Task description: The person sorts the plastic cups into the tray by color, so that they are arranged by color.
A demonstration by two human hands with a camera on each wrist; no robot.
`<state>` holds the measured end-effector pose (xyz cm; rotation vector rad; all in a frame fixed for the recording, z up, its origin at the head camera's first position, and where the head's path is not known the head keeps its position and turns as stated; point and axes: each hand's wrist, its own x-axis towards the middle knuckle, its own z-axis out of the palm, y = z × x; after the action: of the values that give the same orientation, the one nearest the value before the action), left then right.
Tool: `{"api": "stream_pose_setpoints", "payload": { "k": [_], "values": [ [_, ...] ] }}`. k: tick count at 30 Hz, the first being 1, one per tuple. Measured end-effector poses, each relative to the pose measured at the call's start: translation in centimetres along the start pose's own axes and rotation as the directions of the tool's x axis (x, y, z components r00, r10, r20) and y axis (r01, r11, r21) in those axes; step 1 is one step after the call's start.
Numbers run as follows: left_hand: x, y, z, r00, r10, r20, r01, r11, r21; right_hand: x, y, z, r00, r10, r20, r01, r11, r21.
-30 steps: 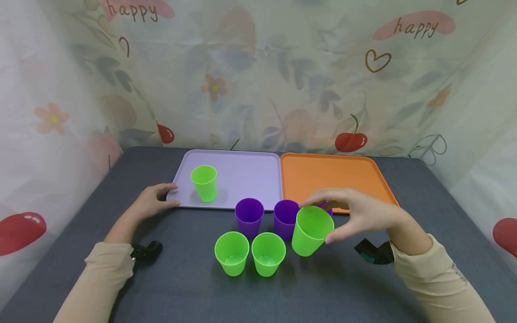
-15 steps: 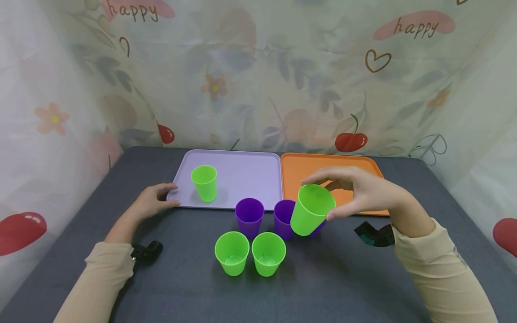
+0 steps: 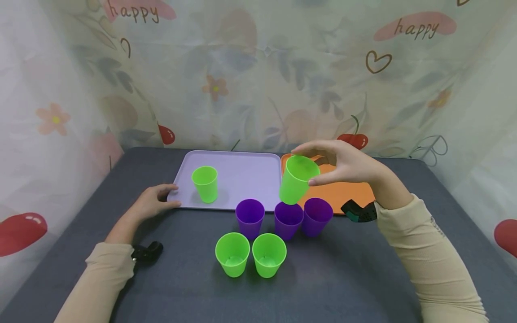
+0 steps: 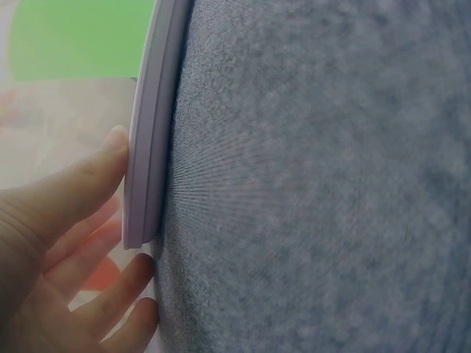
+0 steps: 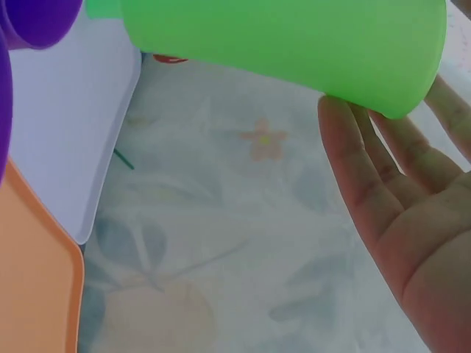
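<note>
In the head view my right hand (image 3: 349, 165) grips a green plastic cup (image 3: 296, 179) by its rim, thumb on the near side and fingers on the far side. The cup is raised and tilted where the two trays meet; its wall (image 5: 294, 51) fills the top of the right wrist view. My left hand (image 3: 150, 201) holds the near left corner of the lavender tray (image 3: 250, 175), its thumb against the rim (image 4: 147, 162) in the left wrist view. Another green cup (image 3: 206, 185) stands upright on that tray.
An orange tray (image 3: 347, 193) adjoins the lavender one on the right, partly behind my right hand. Three purple cups, left (image 3: 250, 220), middle (image 3: 288, 223) and right (image 3: 317, 218), stand before the trays. Closer stand two green cups, left (image 3: 233, 255) and right (image 3: 269, 256).
My right hand has lifted the green cup away from me and slightly left, from beside the purple cups to above the trays' inner edges. The rightmost purple cup is uncovered. My left hand stays put.
</note>
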<state>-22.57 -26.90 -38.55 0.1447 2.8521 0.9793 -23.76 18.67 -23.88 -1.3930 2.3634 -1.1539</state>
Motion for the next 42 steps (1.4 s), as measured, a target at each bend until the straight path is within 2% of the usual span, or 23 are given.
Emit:
{"api": "stream_pose_setpoints", "payload": {
  "k": [8, 15, 24, 30, 42],
  "values": [
    [0.0, -0.3, 0.1, 1.0, 0.003, -0.003, -0.003, 1.0, -0.007, 3.1, 1.2, 0.3, 0.995, 0.093, -0.035, -0.092, 0.996, 0.015],
    [0.0, -0.4, 0.0, 1.0, 0.007, -0.004, -0.007, 1.0, -0.006, 5.4, 2.4, 0.9, 0.992, 0.115, -0.056, -0.116, 0.993, -0.014],
    [0.0, -0.2, 0.0, 1.0, 0.014, -0.004, -0.014, 1.0, -0.001, 7.5, 3.2, 1.4, 0.987, 0.159, -0.03, -0.159, 0.987, -0.018],
    [0.0, -0.2, 0.0, 1.0, 0.012, -0.001, -0.012, 1.0, -0.002, 8.7, 3.7, 1.7, 0.982, 0.187, -0.004, -0.186, 0.98, -0.068],
    [0.1, -0.2, 0.0, 1.0, 0.0, 0.003, 0.001, 1.0, -0.011, 11.2, 4.0, 2.6, 0.977, 0.205, 0.065, -0.196, 0.973, -0.124]
  ]
}}
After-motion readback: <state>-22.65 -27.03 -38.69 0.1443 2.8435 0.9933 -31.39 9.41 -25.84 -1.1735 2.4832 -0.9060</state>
